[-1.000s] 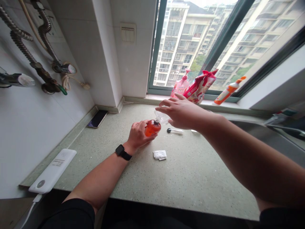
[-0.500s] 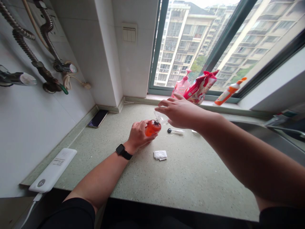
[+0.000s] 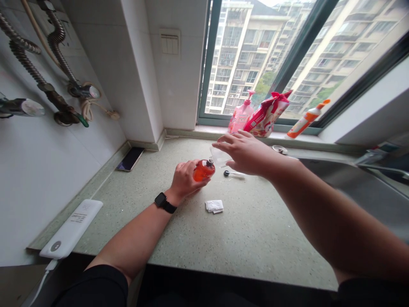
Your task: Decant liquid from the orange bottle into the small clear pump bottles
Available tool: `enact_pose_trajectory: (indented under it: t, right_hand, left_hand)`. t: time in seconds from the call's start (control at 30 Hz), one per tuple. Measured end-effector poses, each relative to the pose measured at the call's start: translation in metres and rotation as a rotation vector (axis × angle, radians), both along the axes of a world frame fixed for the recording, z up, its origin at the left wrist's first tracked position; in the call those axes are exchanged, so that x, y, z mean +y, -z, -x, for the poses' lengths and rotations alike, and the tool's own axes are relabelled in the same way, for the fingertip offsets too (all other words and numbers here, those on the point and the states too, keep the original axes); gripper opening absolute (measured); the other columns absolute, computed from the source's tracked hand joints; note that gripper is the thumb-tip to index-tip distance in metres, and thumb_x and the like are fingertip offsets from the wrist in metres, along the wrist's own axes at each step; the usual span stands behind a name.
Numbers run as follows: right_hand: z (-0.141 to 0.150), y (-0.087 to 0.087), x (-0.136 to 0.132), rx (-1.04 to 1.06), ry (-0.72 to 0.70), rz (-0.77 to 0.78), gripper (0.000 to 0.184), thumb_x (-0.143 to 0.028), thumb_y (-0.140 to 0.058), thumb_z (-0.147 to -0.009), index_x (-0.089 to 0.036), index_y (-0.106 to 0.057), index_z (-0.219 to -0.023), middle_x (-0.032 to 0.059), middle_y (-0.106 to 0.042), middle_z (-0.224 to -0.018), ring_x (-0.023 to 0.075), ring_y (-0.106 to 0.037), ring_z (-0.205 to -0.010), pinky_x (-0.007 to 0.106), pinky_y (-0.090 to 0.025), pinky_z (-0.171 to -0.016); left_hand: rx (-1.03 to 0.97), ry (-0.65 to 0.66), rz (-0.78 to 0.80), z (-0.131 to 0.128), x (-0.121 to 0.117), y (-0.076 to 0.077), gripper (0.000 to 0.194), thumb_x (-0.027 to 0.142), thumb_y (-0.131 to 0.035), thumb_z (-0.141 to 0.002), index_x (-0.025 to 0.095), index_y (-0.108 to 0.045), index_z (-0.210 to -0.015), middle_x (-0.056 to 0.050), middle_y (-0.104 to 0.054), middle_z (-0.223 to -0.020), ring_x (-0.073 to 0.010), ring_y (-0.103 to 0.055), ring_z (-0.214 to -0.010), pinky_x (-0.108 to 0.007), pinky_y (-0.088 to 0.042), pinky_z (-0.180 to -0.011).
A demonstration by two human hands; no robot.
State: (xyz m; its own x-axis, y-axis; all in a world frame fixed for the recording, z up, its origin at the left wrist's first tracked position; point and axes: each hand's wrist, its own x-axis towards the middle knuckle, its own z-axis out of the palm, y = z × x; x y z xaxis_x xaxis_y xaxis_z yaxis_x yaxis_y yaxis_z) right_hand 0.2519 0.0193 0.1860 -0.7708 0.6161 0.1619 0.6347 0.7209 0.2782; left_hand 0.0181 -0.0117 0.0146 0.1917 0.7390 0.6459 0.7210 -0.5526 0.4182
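left hand [image 3: 184,181] clamped on orange bottle [image 3: 203,170] | right hand [image 3: 247,155] open, just beside clear plastic piece [image 3: 220,155] | black-capped tube [image 3: 233,173] lying on table [image 3: 255,230]

Apartment kitchen: speckled stone counter [image 3: 249,238], steel sink [image 3: 361,192], window [image 3: 209,64] onto high-rises [image 3: 243,55]

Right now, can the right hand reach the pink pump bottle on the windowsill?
Probably yes. The right hand is just in front of and below the pink pump bottle, with nothing between them. The red and white pouch stands beside the bottle, not in the way.
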Motion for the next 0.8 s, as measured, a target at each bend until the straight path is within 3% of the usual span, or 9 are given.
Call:
enact_pose_trajectory:
  t: [0.37, 0.6, 0.8]
  right_hand:
    - [-0.036, 0.045, 0.000, 0.350, 0.070, 0.170, 0.069, -0.032, -0.074, -0.090, -0.031, -0.057, -0.157, 0.0116, -0.065, -0.149, 0.0364, -0.067, -0.131, 0.057, -0.055, -0.113]
    - [-0.049, 0.079, 0.009, 0.600, 0.109, 0.250, 0.086, -0.032, -0.077, -0.087, -0.033, -0.044, -0.166, 0.0121, -0.061, -0.152, 0.0359, -0.067, -0.132, 0.056, -0.059, -0.112]
    - [-0.062, 0.106, 0.028, 0.821, 0.134, 0.368, 0.075, -0.044, -0.084, -0.082, -0.029, -0.061, -0.152, 0.0130, -0.065, -0.141, 0.0359, -0.069, -0.127, 0.058, -0.057, -0.113]
  left_hand:
    - [0.015, 0.005, 0.012, -0.001, -0.002, -0.001, 0.066, 0.060, -0.081, -0.089, 0.020, -0.062, -0.138, -0.013, -0.079, -0.124, -0.0313, -0.075, -0.110, -0.049, -0.050, -0.106]
    - [-0.014, -0.034, 0.031, 0.001, -0.001, -0.003, 0.065, 0.058, -0.083, -0.088, 0.021, -0.062, -0.137, -0.012, -0.077, -0.129, -0.0320, -0.074, -0.113, -0.051, -0.050, -0.108]
    - [-0.037, -0.046, 0.030, 0.001, 0.001, 0.002, 0.076, 0.061, -0.084, -0.086, 0.020, -0.058, -0.144, -0.013, -0.076, -0.131, -0.0294, -0.076, -0.103, -0.051, -0.052, -0.108]
